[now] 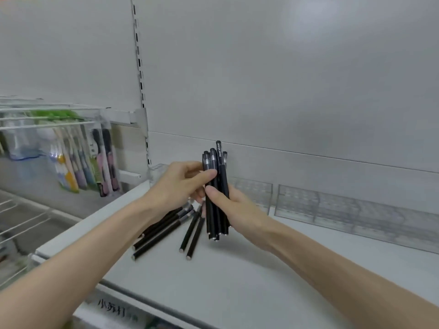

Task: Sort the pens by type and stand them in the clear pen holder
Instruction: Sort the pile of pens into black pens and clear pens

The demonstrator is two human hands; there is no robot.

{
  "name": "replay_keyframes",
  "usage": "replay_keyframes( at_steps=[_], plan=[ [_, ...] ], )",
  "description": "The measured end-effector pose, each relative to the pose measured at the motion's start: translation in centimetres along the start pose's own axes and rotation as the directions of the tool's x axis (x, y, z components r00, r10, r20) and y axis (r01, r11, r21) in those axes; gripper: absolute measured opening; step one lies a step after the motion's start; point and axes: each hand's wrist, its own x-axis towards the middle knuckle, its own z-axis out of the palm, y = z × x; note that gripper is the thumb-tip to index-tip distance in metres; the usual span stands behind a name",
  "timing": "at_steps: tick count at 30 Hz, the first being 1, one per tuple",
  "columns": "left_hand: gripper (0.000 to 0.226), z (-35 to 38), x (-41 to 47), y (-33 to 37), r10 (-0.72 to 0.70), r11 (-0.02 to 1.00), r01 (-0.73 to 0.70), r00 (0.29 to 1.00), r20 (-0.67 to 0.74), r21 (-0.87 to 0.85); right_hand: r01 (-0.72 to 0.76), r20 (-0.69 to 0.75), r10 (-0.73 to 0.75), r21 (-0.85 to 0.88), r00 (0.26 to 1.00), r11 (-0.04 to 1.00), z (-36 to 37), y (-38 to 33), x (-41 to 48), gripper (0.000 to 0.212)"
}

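R grip (240, 210) curled round upright bundle of slim black plastic pens (222, 176); L grip (178, 184) pinches bundle's top. Loose black pens (164, 227) on white shelf (237, 281) below.

Loose pens (164, 230) are lying fanned across the left of the shelf (237, 281), and a held pen bundle (217, 198) is hanging before the left end of the clear pen holder (344, 210). Rightward, bare shelf is running open to the holder's front.

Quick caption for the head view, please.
Right hand and left hand hold a bundle of black pens upright over loose pens on the white shelf, clear pen holder behind.
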Motion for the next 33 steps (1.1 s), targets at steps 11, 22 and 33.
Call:
replay_keyframes(
  at_steps=[11, 22, 33],
  plan=[
    [0.016, -6.2, 2.8, -6.0, 0.054, 0.997, -0.039, 0.971, 0.234, -0.069, -0.098, -0.234, 0.057, -0.169, 0.97, 0.981, 5.4, 1.1, 5.1, 0.02],
    [0.043, -7.4, 2.9, -10.5, 0.099, 0.759, -0.292, 0.935, 0.341, 0.582, -0.499, -0.61, 0.122, -0.497, 0.783, 0.71, 7.4, 2.1, 4.5, 0.021],
    [0.054, -7.3, 1.2, -10.8, 0.029, 0.839, -0.29, 0.869, 0.494, 0.461, -0.422, -0.491, 0.156, -0.496, 0.857, 0.759, 6.9, 2.4, 3.8, 0.034]
  ],
)
